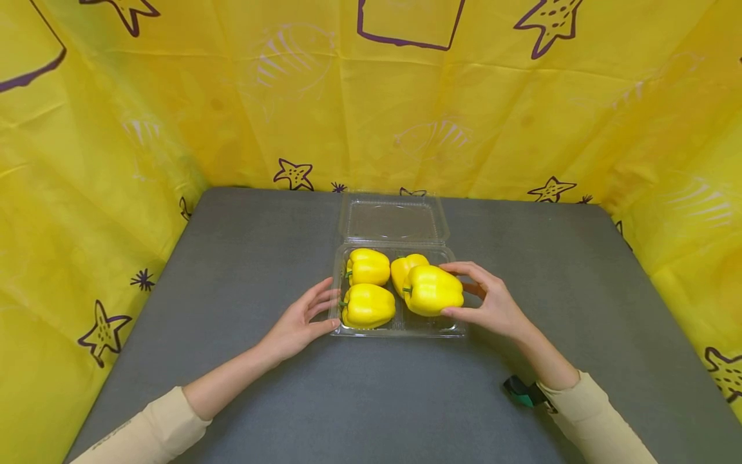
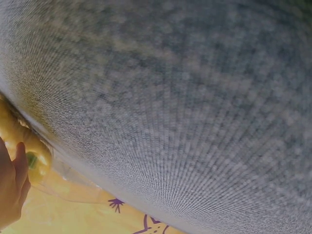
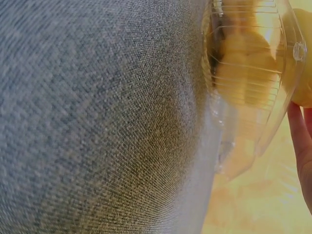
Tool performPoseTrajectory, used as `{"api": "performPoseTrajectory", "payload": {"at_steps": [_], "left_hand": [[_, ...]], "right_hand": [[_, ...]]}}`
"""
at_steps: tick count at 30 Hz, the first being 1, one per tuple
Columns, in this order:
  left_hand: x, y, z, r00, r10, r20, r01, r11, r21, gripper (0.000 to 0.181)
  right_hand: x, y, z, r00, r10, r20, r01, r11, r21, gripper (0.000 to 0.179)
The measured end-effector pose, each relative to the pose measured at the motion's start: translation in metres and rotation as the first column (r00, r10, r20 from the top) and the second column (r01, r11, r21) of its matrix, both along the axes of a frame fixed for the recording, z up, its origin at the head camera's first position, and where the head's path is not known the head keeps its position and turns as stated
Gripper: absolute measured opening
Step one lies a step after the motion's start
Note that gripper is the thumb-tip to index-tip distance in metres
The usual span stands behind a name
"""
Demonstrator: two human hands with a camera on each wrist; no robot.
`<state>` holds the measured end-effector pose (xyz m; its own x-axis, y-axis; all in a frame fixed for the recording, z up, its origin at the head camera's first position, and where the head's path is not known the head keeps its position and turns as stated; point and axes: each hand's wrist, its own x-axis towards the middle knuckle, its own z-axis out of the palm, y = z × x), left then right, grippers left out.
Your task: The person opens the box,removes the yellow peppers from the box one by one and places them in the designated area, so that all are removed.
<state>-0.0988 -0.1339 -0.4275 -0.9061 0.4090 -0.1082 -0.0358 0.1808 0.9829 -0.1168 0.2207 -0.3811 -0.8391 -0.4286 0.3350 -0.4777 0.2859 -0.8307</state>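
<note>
A clear plastic clamshell box (image 1: 400,332) lies on the table with its lid (image 1: 394,219) folded back. Two yellow bell peppers, one at the back left (image 1: 369,267) and one at the front left (image 1: 368,306), sit inside it. A third yellow bell pepper (image 1: 406,264) is at the back right, partly covered by the one in my right hand. My right hand (image 1: 493,303) grips that yellow bell pepper (image 1: 435,291) between thumb and fingers, over the box's right half. Against the box's left side, my left hand (image 1: 301,322) rests with extended fingers.
The grey table (image 1: 261,238) extends around the box. Yellow cloth (image 1: 232,116) printed with starfish and fish hangs behind and on both sides. A dark and green strap (image 1: 522,392) shows at the right wrist.
</note>
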Motion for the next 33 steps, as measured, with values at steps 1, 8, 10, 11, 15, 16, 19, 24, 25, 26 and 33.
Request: {"api": "performPoseTrajectory", "payload": {"at_steps": [1,8,10,11,15,16,19,24,25,26,33], "left_hand": [[0.000,0.000,0.000,1.000,-0.001,0.000,0.001,1.000,0.002,0.077],[0.000,0.000,-0.002,1.000,0.000,0.001,0.000,1.000,0.001,0.078],[-0.001,0.000,-0.002,1.000,-0.001,-0.003,0.001,1.000,-0.003,0.078],[-0.001,0.000,-0.002,1.000,-0.003,-0.008,0.003,1.000,-0.005,0.078],[-0.001,0.000,-0.002,1.000,0.000,-0.007,0.000,1.000,-0.009,0.078],[-0.001,0.000,-0.002,1.000,0.001,-0.005,-0.001,1.000,-0.010,0.078],[-0.001,0.000,-0.002,1.000,0.003,0.001,-0.003,1.000,-0.012,0.078],[-0.001,0.000,-0.003,1.000,0.006,0.010,-0.006,1.000,-0.006,0.079],[-0.001,0.000,-0.003,1.000,0.008,0.013,-0.008,1.000,-0.003,0.079],[-0.001,0.000,-0.004,1.000,0.007,0.012,-0.007,1.000,-0.001,0.079],[-0.001,0.000,-0.003,1.000,0.004,0.008,-0.004,1.000,-0.002,0.079]], "right_hand": [[0.000,0.000,0.000,1.000,-0.007,0.006,0.007,1.000,-0.002,0.064],[0.000,-0.001,0.002,0.998,-0.051,0.028,0.052,0.999,-0.013,0.063],[0.000,-0.001,0.003,0.997,-0.066,0.030,0.066,0.998,-0.016,0.063],[-0.001,-0.001,0.003,0.997,-0.072,0.032,0.073,0.997,-0.018,0.062],[-0.001,0.000,0.003,0.995,-0.087,0.041,0.088,0.995,-0.046,0.062],[-0.001,0.000,0.003,0.995,-0.090,0.043,0.092,0.994,-0.053,0.062],[-0.002,0.000,0.003,0.993,-0.108,0.047,0.111,0.991,-0.071,0.061],[-0.005,0.002,-0.002,0.988,-0.148,0.051,0.152,0.985,-0.085,0.061],[-0.006,0.003,-0.006,0.986,-0.157,0.054,0.161,0.983,-0.090,0.062],[-0.008,0.005,-0.009,0.984,-0.167,0.058,0.172,0.981,-0.094,0.063],[-0.015,0.013,-0.025,0.959,-0.270,0.090,0.276,0.959,-0.062,0.064]]}}
